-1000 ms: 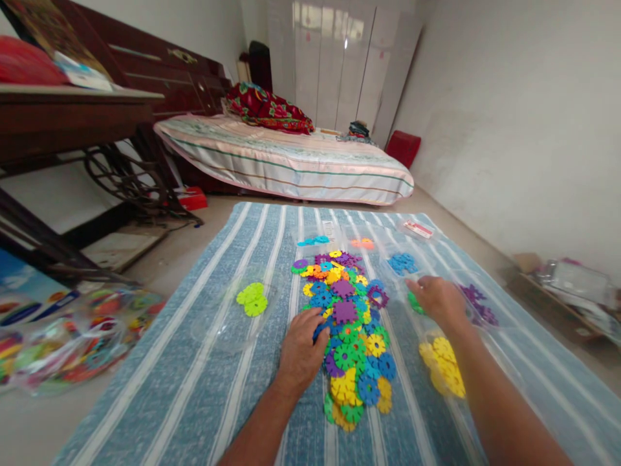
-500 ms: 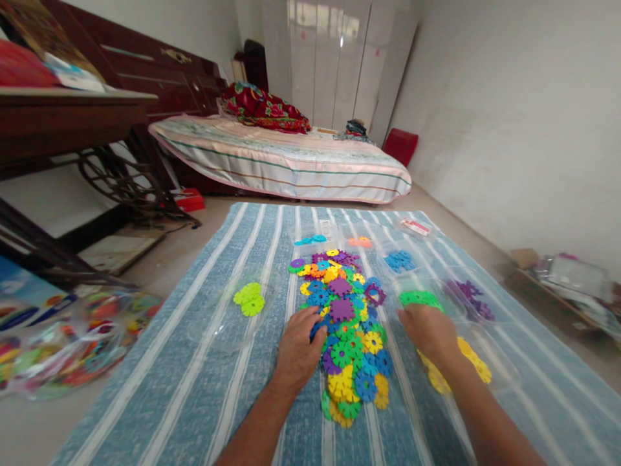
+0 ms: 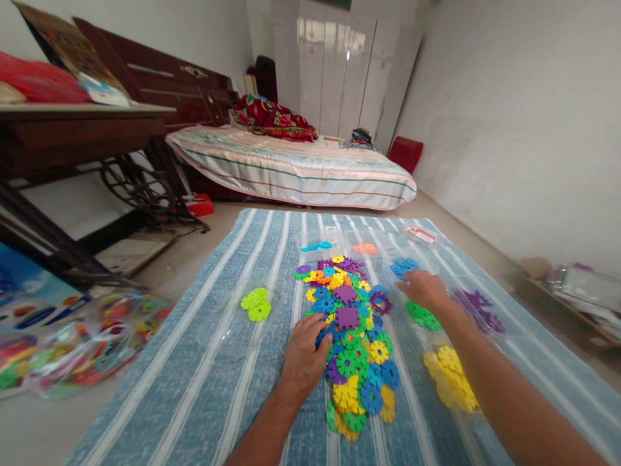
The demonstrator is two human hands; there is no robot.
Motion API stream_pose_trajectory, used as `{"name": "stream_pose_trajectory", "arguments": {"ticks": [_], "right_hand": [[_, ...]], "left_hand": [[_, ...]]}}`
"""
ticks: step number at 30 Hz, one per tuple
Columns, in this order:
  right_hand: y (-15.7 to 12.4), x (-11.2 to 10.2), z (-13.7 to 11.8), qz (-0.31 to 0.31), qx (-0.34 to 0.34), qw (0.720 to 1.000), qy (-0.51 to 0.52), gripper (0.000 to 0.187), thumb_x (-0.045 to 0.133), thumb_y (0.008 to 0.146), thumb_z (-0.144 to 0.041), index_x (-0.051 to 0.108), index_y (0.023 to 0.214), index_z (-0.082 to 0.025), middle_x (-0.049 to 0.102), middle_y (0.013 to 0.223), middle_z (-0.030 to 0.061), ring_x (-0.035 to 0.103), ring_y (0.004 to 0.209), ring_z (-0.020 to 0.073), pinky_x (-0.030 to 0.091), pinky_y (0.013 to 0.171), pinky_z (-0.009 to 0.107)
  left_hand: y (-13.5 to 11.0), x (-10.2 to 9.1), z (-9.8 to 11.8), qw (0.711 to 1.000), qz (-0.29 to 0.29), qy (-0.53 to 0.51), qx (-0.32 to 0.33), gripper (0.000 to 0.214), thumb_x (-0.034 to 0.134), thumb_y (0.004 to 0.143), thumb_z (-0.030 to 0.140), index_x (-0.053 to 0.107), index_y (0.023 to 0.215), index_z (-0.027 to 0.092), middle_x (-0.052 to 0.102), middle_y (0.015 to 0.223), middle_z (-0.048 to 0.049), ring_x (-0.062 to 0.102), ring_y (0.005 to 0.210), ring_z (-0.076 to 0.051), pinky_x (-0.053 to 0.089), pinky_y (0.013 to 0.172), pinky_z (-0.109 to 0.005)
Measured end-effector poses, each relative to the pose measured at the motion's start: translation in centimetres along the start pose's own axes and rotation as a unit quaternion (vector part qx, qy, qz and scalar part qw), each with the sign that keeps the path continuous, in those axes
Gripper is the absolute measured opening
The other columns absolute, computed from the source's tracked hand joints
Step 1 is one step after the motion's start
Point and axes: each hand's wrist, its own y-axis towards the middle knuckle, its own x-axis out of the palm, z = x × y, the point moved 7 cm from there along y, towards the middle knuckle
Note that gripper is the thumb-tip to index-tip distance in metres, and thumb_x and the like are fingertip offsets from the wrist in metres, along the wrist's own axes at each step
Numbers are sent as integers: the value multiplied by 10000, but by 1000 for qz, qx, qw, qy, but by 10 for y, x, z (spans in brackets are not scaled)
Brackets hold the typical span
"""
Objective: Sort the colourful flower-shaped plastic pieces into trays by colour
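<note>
My left hand is at the left edge of a loose pile of notched plastic interlocking discs. Its fingers and thumb curl around a blue disc there. My right hand hovers right of the pile, by the clear tray of blue pieces, fingertips pinched together. Whatever they hold is hidden. Below that hand lie green discs in a tray. Yellow discs fill another tray near my right forearm. Purple square pieces lie on the pile.
Lime discs sit in a clear tray on the left. More trays hold light-blue discs, orange discs and purple pieces. A striped cloth lies underneath. Beyond stand a bed and a sewing-machine table.
My right hand has moved away from me, from beside the green discs to the blue pieces' tray. My left hand stays at the pile. The camera view has shifted slightly.
</note>
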Motion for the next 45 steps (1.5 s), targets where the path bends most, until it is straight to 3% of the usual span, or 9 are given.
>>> {"name": "stream_pose_trajectory", "arguments": {"ticks": [4, 8, 12, 23, 28, 32, 37, 41, 45], "right_hand": [[4, 1, -5, -3, 1, 1000, -19, 422, 359, 901, -428, 672, 953, -150, 661, 1002, 160, 596, 994, 264, 427, 826, 384], [9, 3, -7, -18, -10, 1000, -20, 434, 373, 881, -495, 668, 959, -186, 653, 1052, 129, 593, 1010, 262, 440, 811, 370], [18, 8, -8, -37, -7, 999, -23, 408, 366, 897, -430, 663, 969, -160, 662, 1020, 148, 615, 975, 250, 439, 813, 362], [19, 3, -14, -24, -4, 999, -22, 436, 365, 891, -460, 652, 983, -146, 662, 1017, 159, 622, 957, 254, 428, 806, 360], [-7, -18, -35, 24, -46, 999, -18, 426, 345, 911, -445, 630, 1010, -145, 645, 1041, 154, 590, 1000, 259, 399, 835, 373], [-51, -30, -83, 48, -129, 990, 17, 422, 350, 899, -496, 630, 997, -196, 652, 1013, 93, 585, 978, 219, 382, 847, 322], [-88, -23, -137, 46, -198, 975, 95, 380, 495, 821, -488, 620, 1004, -179, 638, 1012, 117, 563, 965, 278, 387, 838, 387], [-89, -15, -145, 51, -189, 974, 111, 314, 521, 810, -413, 612, 1025, -203, 624, 1020, 106, 555, 968, 272, 401, 834, 383], [-92, -16, -126, 79, -179, 964, 182, 320, 544, 785, -339, 591, 1082, -227, 596, 1067, 81, 538, 1001, 227, 415, 858, 337]], "left_hand": [[0, 1, 1, 1000, -4, -2, -2, 147, 526, 787, 219, 637, 876, 181, 666, 1037, -78, 593, 1006, -223, 502, 889, -432], [-1, 0, 2, 1000, -6, -2, -3, 145, 534, 779, 208, 637, 877, 183, 667, 1035, -73, 592, 1006, -222, 498, 894, -429], [-1, 1, 2, 1000, -7, 2, 3, 152, 537, 779, 203, 636, 893, 180, 667, 1042, -74, 588, 1016, -224, 495, 898, -430], [-1, 1, 4, 1000, -11, 0, 3, 132, 545, 781, 201, 628, 879, 173, 667, 1035, -81, 588, 1011, -227, 498, 893, -432], [-1, 2, 3, 1000, -9, -1, 1, 131, 546, 780, 196, 627, 879, 167, 666, 1032, -87, 585, 1009, -229, 496, 895, -440], [0, 2, 3, 1000, -13, -1, 0, 135, 540, 784, 203, 630, 881, 175, 665, 1038, -81, 581, 1017, -227, 492, 901, -443], [1, 1, 1, 1000, -9, 2, 4, 152, 528, 789, 214, 636, 894, 191, 663, 1044, -72, 588, 1014, -222, 496, 898, -440], [3, 0, -1, 1000, -1, 1, 13, 160, 521, 788, 229, 640, 888, 194, 669, 1033, -71, 601, 999, -225, 507, 882, -436], [5, -1, -1, 1000, -7, 1, 18, 165, 508, 807, 266, 639, 879, 197, 672, 1028, -70, 602, 1001, -226, 506, 884, -436]]}}
